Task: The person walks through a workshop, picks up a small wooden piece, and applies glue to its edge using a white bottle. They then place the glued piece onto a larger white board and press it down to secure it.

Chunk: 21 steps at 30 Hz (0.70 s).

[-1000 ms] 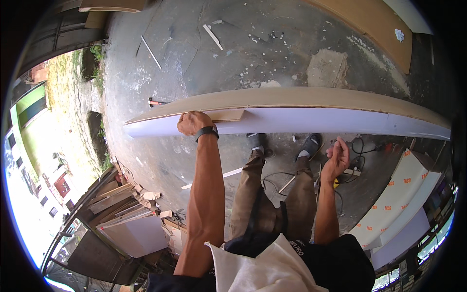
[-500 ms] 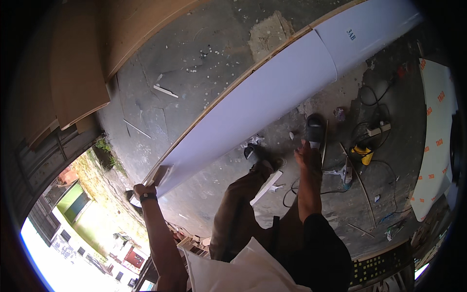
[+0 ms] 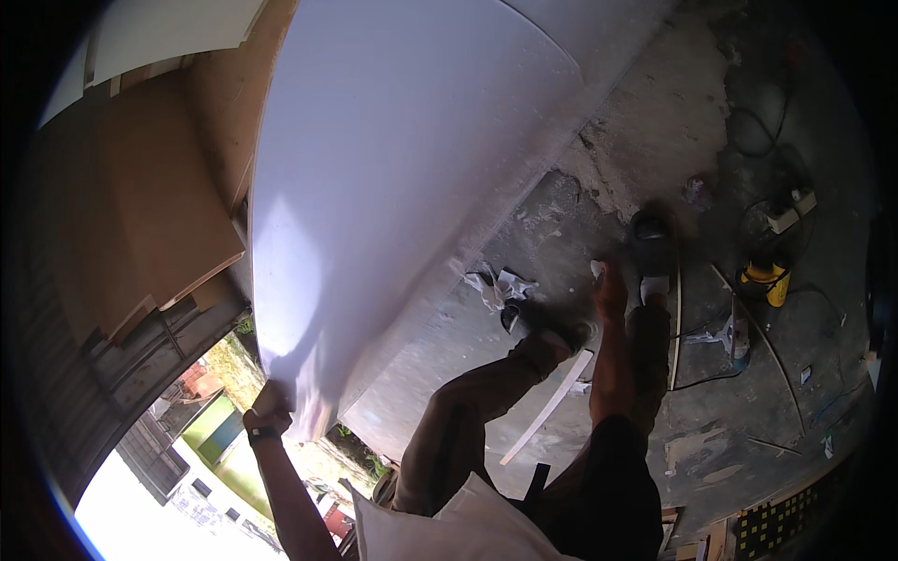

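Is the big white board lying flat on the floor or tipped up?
Tipped up: the white board slants above the concrete floor, its lower corner gripped by the left hand.

We see a white panel (image 3: 402,159) with a pale violet sheen, brown boards (image 3: 140,206), a grey floor (image 3: 655,122) with pale patches, tan trousers (image 3: 468,421), a yellow tool (image 3: 765,279) and a white strip (image 3: 547,407).

Your left hand (image 3: 268,409) grips a large white panel (image 3: 393,178), its face smooth with a soft sheen. Beside it lean matt brown wooden boards (image 3: 140,206). The concrete floor (image 3: 599,140) beneath looks rough, dusty and patchy grey.
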Each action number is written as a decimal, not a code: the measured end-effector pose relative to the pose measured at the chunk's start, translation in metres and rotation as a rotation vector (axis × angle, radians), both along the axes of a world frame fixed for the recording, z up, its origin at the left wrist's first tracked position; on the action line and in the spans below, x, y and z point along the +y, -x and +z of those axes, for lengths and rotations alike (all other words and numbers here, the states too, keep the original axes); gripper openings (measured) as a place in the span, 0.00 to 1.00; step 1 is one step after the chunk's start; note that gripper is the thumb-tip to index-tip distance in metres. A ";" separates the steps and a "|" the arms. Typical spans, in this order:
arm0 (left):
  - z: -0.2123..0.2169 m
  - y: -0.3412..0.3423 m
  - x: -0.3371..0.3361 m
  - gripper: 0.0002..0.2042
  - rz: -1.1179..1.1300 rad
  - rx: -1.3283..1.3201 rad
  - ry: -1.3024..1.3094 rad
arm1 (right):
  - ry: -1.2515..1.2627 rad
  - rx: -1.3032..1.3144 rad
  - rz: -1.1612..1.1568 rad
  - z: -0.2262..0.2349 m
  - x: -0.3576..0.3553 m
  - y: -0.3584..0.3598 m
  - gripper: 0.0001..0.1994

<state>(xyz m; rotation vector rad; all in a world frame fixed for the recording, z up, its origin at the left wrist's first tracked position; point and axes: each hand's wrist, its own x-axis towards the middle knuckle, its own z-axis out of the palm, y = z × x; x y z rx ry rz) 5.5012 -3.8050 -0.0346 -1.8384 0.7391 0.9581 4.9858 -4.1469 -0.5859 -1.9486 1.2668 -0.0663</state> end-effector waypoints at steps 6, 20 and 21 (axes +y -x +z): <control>-0.006 -0.033 0.081 0.09 1.613 -0.064 0.836 | 0.036 -0.025 0.024 -0.015 -0.022 -0.001 0.20; -0.012 0.022 -0.079 0.13 0.846 -0.514 -0.210 | -0.330 -0.531 -0.177 0.342 -0.075 -0.090 0.16; -0.011 0.027 -0.072 0.11 1.283 -0.926 0.224 | -0.317 -0.601 -0.143 0.393 -0.071 -0.116 0.15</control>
